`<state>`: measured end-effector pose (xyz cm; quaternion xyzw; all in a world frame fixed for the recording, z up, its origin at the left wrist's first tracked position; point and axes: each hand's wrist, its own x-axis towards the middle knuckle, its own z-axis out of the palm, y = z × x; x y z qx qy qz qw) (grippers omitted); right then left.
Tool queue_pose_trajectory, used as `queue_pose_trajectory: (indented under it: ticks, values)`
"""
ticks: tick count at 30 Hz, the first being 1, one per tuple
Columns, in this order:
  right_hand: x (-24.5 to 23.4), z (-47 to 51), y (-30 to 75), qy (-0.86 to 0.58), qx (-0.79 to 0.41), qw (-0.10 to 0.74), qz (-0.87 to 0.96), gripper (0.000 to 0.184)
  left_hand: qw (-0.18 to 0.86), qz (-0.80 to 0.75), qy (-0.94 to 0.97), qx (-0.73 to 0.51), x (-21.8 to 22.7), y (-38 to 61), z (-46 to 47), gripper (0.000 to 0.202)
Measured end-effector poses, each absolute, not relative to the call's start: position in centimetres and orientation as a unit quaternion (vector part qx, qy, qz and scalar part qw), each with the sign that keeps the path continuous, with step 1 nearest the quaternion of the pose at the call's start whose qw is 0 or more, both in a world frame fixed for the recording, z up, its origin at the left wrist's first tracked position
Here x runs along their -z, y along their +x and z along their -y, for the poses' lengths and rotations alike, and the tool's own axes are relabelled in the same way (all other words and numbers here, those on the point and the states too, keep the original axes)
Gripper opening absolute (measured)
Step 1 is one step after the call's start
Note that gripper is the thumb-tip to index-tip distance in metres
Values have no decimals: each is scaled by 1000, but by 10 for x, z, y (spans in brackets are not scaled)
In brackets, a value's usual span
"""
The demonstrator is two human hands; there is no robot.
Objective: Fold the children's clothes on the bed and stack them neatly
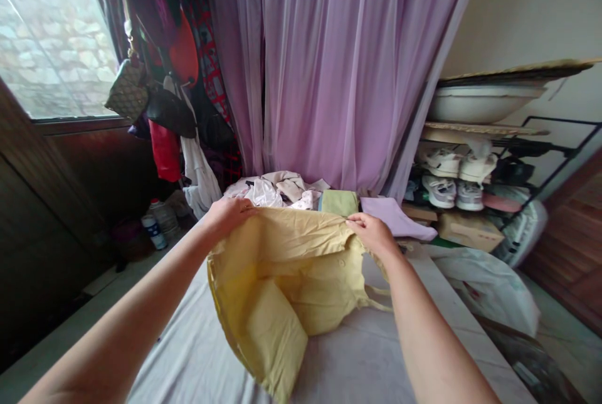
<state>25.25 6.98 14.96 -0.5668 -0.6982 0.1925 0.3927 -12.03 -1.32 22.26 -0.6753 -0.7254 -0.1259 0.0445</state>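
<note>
L hand (229, 216) & R hand (371, 234) each pinch the top edge of a yellow button-front shirt (305, 291). Both grips are clenched on the cloth, well apart, w/ the shirt held up btw them in front of the person. Its lower part hangs bunched & folded over, apparently resting on a pale cloth-covered surface (197, 354). Thin yellow ties (379, 297) dangle near R forearm. Even pull from both grips, hands level, looks best for keeping the front smooth & the buttons centred; slack on one side would skew the fold lines.

Just past the shirt: folded green cloth (337, 203), folded lilac cloth (392, 217) & a heap of mixed clothes (273, 191), all before a purple curtain (329, 65). On R: shoe rack (531, 140) w/ white sneakers (451, 178), white basin (480, 103) above, white plastic bag (489, 288) below. On L: hanging handbags (126, 89), plastic bottle (154, 231).
</note>
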Motion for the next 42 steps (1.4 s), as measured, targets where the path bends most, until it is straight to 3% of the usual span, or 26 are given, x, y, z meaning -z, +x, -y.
queue_pose_trajectory:
  ticks: [3,7,14,19,27,33,38,42]
  values:
    - [-136,-70,239,-576,-157,359,717,28,76,734,-666,112,-185,-120,6,31]
    - [-102,-45,239,-609,-101,320,719,29,71,754,-644,110,-128,-126,22,48]
    - [-39,5,260,-675,-55,205,706,34,-48,830,-543,120,-54,-148,64,72]
    - [-27,11,250,-657,-37,171,734,24,-118,821,-530,176,-50,-149,51,65]
    - [-77,31,293,-683,12,162,712,20,-179,719,-587,327,-67,-154,19,60]
    - [-77,58,312,-679,-141,16,720,12,-163,735,-607,255,-59,-142,1,63]
    - [-83,41,292,-688,-79,112,712,23,-165,780,-558,232,-46,-145,9,59]
    - [-82,-2,268,-615,14,180,768,58,-268,760,-516,289,-46,-153,23,74]
